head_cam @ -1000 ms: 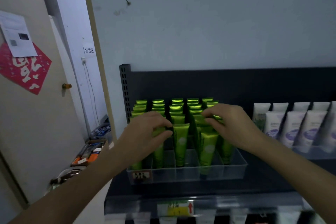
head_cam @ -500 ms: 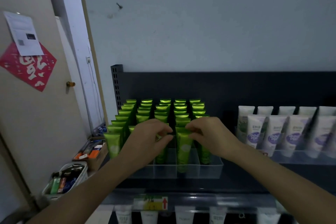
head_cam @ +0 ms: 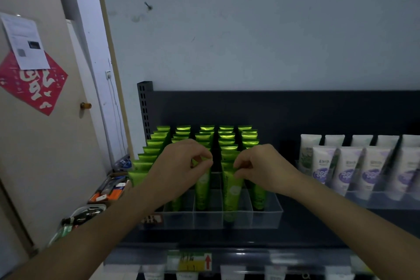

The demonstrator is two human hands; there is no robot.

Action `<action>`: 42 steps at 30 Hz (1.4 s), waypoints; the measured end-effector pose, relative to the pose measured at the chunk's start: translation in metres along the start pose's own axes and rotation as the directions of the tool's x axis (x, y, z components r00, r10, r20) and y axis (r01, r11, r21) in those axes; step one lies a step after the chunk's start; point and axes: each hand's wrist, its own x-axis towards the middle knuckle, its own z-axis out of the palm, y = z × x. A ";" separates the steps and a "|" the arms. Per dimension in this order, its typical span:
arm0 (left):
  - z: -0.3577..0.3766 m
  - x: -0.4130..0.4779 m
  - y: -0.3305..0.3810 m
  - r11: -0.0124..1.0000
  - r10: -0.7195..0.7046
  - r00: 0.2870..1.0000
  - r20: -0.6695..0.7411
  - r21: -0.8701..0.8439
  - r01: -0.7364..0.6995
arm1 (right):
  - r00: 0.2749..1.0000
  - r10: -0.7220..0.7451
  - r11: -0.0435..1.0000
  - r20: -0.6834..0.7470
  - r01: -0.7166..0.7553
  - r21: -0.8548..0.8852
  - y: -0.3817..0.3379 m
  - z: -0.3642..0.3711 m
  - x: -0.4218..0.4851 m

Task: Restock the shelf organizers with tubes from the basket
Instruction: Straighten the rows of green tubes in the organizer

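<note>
- Here, two hands are up at the dark shelf, side by side.
- The left hand pinches the flat top of one green tube with curled fingers.
- The right hand pinches the top of another green tube just beside it.
- One clear organizer sits on the shelf, split into five rows running from near to far.
- The green tubes fill those rows, too many to count.
- Each tube is shiny green, stands cap down, and has a pale round spot on the front.
- To the right, well apart, white and purple tubes stand in two rows; at least five show in the far row.
- Down on the left is one white basket; what lies in it is too blurry to tell.
</note>
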 end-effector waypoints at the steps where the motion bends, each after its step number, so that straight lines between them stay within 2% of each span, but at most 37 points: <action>1: -0.003 0.004 -0.002 1.000 0.007 1.000 0.011 0.012 -0.007 | 1.000 -0.014 1.000 -0.015 0.014 -0.019 -0.003 -0.004 0.002; 6: -0.022 0.037 -0.021 0.989 0.017 0.995 0.097 0.142 -0.031 | 0.993 -0.062 0.996 -0.100 0.055 -0.067 -0.011 -0.023 0.033; 10: -0.034 0.063 -0.055 0.966 -0.080 0.979 0.190 0.257 0.029 | 0.998 -0.060 0.994 -0.033 0.056 -0.094 -0.011 -0.023 0.079; 12: -0.036 0.070 -0.074 0.957 -0.126 0.968 0.215 0.283 0.061 | 0.998 -0.061 0.985 0.021 0.064 -0.162 -0.008 -0.017 0.107; 16: -0.028 0.081 -0.097 0.957 -0.153 0.952 0.266 0.281 0.075 | 0.992 -0.031 0.962 0.124 0.063 -0.266 0.002 0.006 0.152; 21: -0.013 0.097 -0.117 0.964 -0.134 0.936 0.326 0.261 0.047 | 0.977 0.007 0.958 0.215 0.055 -0.280 0.013 0.029 0.182; 28: -0.004 0.103 -0.130 0.973 -0.108 0.935 0.339 0.227 0.030 | 0.983 0.034 0.979 0.180 0.004 -0.205 0.013 0.035 0.186; 32: -0.003 0.106 -0.135 0.976 -0.103 0.936 0.335 0.215 0.030 | 0.975 0.007 0.973 0.221 0.044 -0.225 0.011 0.028 0.190; 37: -0.001 0.108 -0.142 0.974 -0.110 0.936 0.335 0.223 0.034 | 0.994 -0.006 0.958 0.110 0.037 -0.286 0.021 0.015 0.202; 42: -0.001 0.107 -0.149 0.975 -0.122 0.937 0.327 0.216 0.051 | 0.975 0.026 0.944 0.220 0.049 -0.327 0.035 0.033 0.208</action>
